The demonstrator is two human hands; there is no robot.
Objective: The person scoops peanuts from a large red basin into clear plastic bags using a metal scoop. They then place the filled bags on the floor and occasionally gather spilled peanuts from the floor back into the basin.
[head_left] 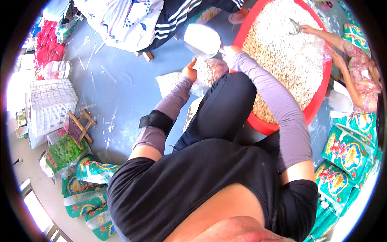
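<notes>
right hand (230, 51) fingers closed on white scoop (202, 39) above clear bag (209, 69) of pale kernels; left hand (190, 71) pinches bag's rim. red basin (314, 105) just beside, on floor.

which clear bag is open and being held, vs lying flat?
The one at the left hand: the bag beside the red tub, mouth up, partly filled with pale pieces. The flat bag lies on the floor left of it.
</notes>
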